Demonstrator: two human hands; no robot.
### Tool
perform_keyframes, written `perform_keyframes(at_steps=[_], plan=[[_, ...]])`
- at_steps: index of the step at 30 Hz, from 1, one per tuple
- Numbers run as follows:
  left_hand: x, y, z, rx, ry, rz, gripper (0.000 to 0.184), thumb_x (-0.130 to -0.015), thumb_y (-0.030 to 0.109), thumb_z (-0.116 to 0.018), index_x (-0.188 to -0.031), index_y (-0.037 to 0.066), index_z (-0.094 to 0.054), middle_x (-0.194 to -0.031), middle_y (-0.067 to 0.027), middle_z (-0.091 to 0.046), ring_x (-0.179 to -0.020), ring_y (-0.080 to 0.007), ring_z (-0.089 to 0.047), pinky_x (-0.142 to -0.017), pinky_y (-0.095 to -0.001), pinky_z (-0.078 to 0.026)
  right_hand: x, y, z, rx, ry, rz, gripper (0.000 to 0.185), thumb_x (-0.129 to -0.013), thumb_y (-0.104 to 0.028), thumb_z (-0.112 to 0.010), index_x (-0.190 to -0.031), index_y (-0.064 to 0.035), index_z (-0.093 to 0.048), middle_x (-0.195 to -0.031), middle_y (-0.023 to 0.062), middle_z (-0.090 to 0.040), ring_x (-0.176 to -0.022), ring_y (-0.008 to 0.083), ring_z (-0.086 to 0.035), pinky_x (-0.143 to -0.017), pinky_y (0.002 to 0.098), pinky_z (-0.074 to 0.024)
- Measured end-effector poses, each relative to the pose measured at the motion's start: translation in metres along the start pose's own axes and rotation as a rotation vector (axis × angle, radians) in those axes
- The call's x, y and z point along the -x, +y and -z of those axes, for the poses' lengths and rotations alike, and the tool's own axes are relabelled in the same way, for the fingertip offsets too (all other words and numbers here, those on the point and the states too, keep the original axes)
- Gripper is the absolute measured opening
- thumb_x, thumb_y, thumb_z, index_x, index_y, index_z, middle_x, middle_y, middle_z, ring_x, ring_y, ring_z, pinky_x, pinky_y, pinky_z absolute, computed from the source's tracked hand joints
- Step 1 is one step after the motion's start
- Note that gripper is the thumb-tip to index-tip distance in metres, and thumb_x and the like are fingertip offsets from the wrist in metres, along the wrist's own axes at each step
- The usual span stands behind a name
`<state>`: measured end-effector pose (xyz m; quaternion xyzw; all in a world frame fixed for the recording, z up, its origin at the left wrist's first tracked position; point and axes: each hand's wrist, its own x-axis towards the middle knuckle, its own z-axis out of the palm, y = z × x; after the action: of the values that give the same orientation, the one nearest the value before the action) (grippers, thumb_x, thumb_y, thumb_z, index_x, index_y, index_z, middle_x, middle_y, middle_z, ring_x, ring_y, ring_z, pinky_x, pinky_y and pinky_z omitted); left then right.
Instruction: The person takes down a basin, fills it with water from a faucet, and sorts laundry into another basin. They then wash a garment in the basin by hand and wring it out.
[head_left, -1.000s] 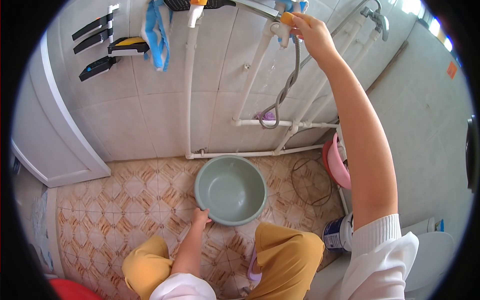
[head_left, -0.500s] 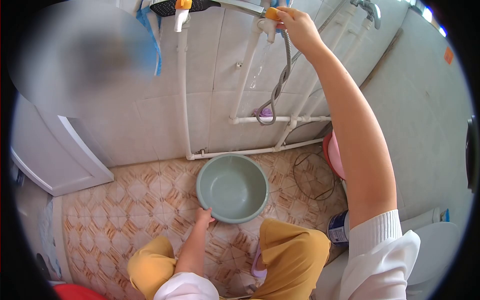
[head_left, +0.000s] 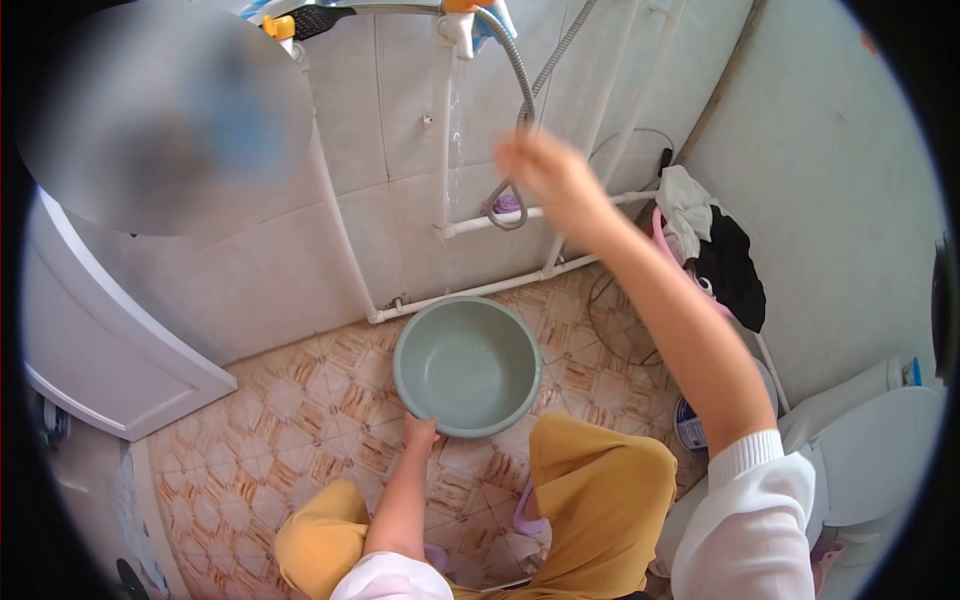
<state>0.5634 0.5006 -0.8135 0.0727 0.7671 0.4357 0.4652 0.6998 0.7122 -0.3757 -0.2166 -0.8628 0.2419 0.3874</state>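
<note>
A grey-green plastic basin (head_left: 467,370) stands on the tiled floor near the wall. My left hand (head_left: 421,432) pinches its near rim, with the thumb on the rim and the fingers bent at the edge. Up on the wall, a white tap (head_left: 457,38) with an orange handle lets a thin stream of water (head_left: 456,115) fall along the wall. Below and to the right of that tap, my right hand (head_left: 548,175) is in the air, smeared by motion, in front of the wall and near the grey shower hose (head_left: 525,85). Its fingers cannot be made out.
White pipes (head_left: 340,215) run along the wall and just above the floor. A pink tub (head_left: 660,232) with black and white cloth stands at the right, near the toilet (head_left: 880,455). A white door panel (head_left: 130,340) is at the left. A black shower head (head_left: 315,20) hangs above.
My right hand has let go of the tap's orange handle and moved down. My left hand stays at the basin rim. The view has shifted, showing more of the right side.
</note>
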Motion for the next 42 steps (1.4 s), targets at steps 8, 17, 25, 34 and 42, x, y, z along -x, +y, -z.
perform_keyframes(at_steps=[8, 17, 25, 34, 42], plan=[[-0.002, -0.001, -0.003, 0.010, -0.037, 0.009, 0.051, -0.078, -0.004, -0.060, -0.122, 0.003, -0.036, -0.107, -0.0168, -0.055, -0.076, -0.0240, -0.062, -0.047, -0.0303, -0.053, 0.258, 0.158, 0.046, -0.548, 0.007, -1.123, 0.039, -0.086, -0.026, -0.056, -0.117, -0.0025, -0.052, -0.090, 0.0126, -0.064, -0.081, 0.0237, -0.063, -0.070, 0.0361, -0.0521], [-0.001, -0.003, 0.002, -0.152, -0.037, 0.050, 0.050, -0.080, 0.001, -0.060, -0.124, 0.002, -0.037, -0.106, -0.0172, -0.056, -0.083, -0.0275, -0.061, -0.059, -0.0331, -0.054, 0.274, 0.226, 0.163, -1.039, 1.153, -1.105, 0.059, -0.081, -0.032, -0.059, -0.126, -0.0042, -0.033, -0.124, 0.0237, -0.038, -0.109, 0.0378, -0.050, -0.087, 0.0521, -0.0477], [0.033, 0.039, 0.012, -0.495, 0.310, -0.458, 0.060, -0.071, 0.009, -0.065, -0.124, -0.003, -0.040, -0.116, -0.0218, -0.052, -0.116, -0.0381, -0.043, -0.099, -0.0401, -0.034, 0.271, 0.313, 0.173, -1.120, 1.368, -1.041, 0.038, -0.077, -0.014, -0.052, -0.110, 0.0038, -0.046, -0.111, 0.0240, -0.049, -0.103, 0.0492, -0.049, -0.074, 0.0525, -0.0555], [0.106, 0.163, 0.030, -0.325, 0.246, -0.949, 0.050, -0.075, 0.013, -0.063, -0.120, 0.004, -0.044, -0.119, -0.0182, -0.047, -0.115, -0.0333, -0.043, -0.097, -0.0402, -0.035, 0.342, 0.164, 0.155, -1.165, 1.088, -0.997, 0.005, -0.073, -0.002, -0.051, -0.076, -0.0015, -0.047, -0.083, 0.0111, -0.051, -0.082, 0.0280, -0.057, -0.076, 0.0519, -0.0527], [0.346, 0.275, 0.057, -0.573, -0.139, -1.643, 0.083, -0.060, 0.013, -0.076, -0.133, 0.019, -0.037, -0.141, -0.0127, -0.029, -0.131, -0.0319, -0.027, -0.107, -0.0463, -0.026, 0.342, -0.042, 0.143, -1.007, 0.651, -1.107, 0.025, -0.068, 0.001, -0.047, -0.091, 0.0006, -0.055, -0.097, 0.0119, -0.059, -0.090, 0.0262, -0.060, -0.087, 0.0410, -0.0474]])
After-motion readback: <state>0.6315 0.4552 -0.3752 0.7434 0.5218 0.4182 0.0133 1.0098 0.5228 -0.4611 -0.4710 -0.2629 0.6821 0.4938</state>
